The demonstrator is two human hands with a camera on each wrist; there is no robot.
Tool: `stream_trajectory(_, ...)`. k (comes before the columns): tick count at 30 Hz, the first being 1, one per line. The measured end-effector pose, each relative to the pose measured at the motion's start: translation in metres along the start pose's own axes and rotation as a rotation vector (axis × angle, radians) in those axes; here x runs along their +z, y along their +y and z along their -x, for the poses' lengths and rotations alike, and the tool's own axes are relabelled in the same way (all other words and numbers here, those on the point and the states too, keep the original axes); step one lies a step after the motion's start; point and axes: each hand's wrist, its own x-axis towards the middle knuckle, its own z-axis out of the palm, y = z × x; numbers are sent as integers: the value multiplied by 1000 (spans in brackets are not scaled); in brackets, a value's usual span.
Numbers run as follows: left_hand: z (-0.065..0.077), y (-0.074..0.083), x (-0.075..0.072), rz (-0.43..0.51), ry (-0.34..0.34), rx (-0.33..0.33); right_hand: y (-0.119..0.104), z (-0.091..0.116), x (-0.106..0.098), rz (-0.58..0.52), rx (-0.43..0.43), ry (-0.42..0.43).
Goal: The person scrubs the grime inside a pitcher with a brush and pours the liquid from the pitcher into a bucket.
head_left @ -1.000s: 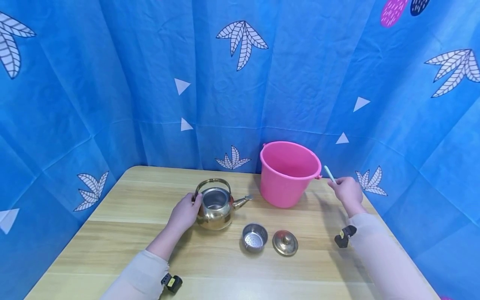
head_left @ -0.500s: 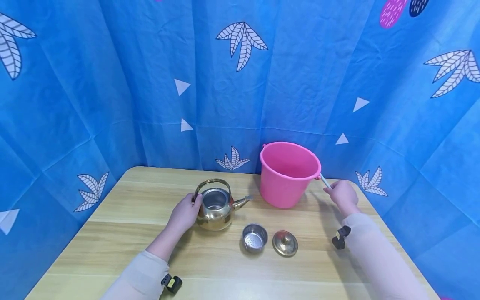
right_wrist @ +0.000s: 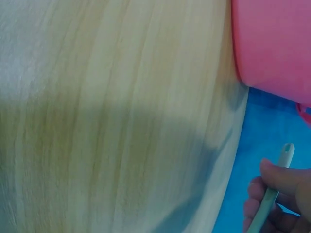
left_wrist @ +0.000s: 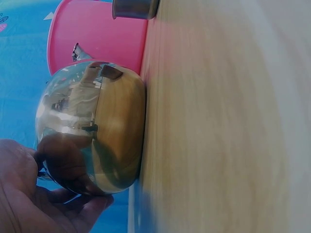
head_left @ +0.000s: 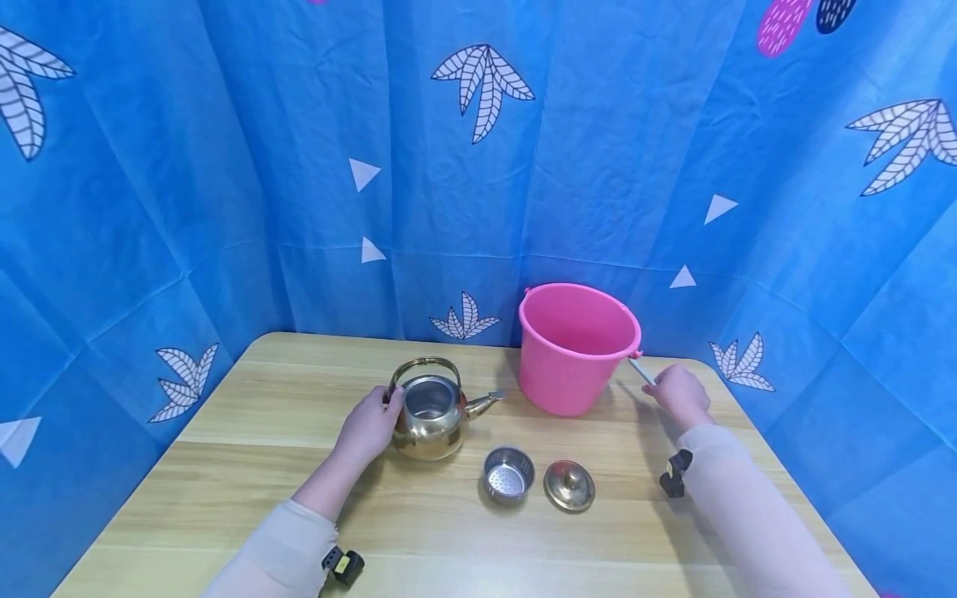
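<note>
1. Right hand (head_left: 679,394), right of centre in the head view: fingers pinch a thin pale stick (head_left: 640,371), maybe a straw or brush handle, can't tell which. In the right wrist view, lower right corner, the fingertips (right_wrist: 277,179) wrap its shaft and the rounded tip (right_wrist: 287,148) pokes up past them. It is held low on the shaft, likely so the free end can be aimed.
2. The stick's far end points up-left at the rim of the pink bucket (head_left: 576,345), near the handle lug on the bucket's right side. Touching or just short of it, can't tell.
3. Left hand (head_left: 370,425), left of centre in the head view: fingers curled around the left side of the gold kettle (head_left: 432,411), thumb up near the handle base. The left wrist view shows the palm and fingers (left_wrist: 53,206) cupping the belly, lower left. Reads as a steadying grip, since the kettle sits flat on the table (head_left: 262,465), upright, spout toward the bucket.
4. Kettle is open on top and its bail handle stands up.
5. The lid (head_left: 569,485) and the strainer basket (head_left: 508,473) lie side by side on the table, below centre in the frame, in front of the kettle and bucket, apart from both hands. Probably parked there to keep the kettle mouth clear.
6. Bucket stands upright at the back of the table, just right of the spout, not touching the kettle.
7. Blue leaf-print curtain (head_left: 224,166) fills the top of the frame.
</note>
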Motion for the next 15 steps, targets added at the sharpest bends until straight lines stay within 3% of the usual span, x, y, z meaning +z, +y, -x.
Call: stream_trajectory(15, 0, -1, 0, -3, 3, 0, 3, -2, 10, 27, -5, -20)
